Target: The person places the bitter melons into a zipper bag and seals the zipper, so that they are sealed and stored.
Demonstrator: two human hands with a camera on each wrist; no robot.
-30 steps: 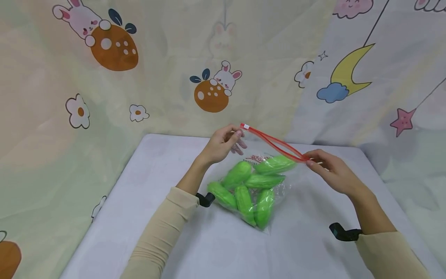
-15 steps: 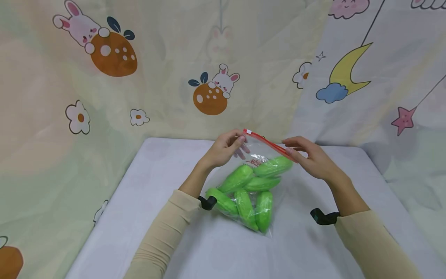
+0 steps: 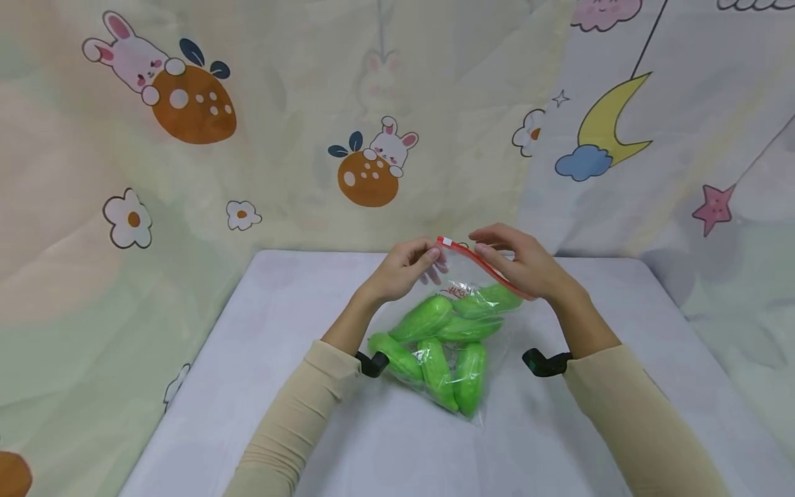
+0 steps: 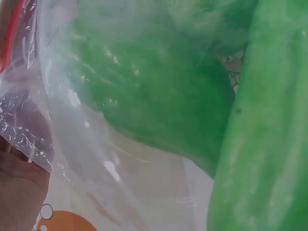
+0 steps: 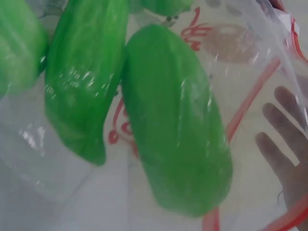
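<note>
A clear zip bag (image 3: 456, 276) with a red zip strip (image 3: 491, 270) slants up from the table, several long light-green gourd-like pieces (image 3: 468, 379) inside it. My left hand (image 3: 404, 269) pinches its upper left corner, beside the white slider tab (image 3: 447, 241). Along the right part of the strip lies my right hand (image 3: 522, 262), thumb and fingers pointing left. The right wrist view shows the right fingers (image 5: 281, 125) straight and spread behind clear plastic. Up close in the left wrist view, green pieces (image 4: 159, 96) fill the frame, with part of a hand (image 4: 21, 192) at the left edge.
A white-covered table (image 3: 298, 310) lies under the bag. Behind it hangs a cloth backdrop (image 3: 279, 138) printed with rabbits, flowers and a moon. A black wrist camera (image 3: 546, 362) sits on the right wrist, another (image 3: 373, 363) on the left.
My right hand has moved left along the red strip from its right end, where it pinched it. The strip's gaping edges have come together. My left hand keeps its hold on the corner.
</note>
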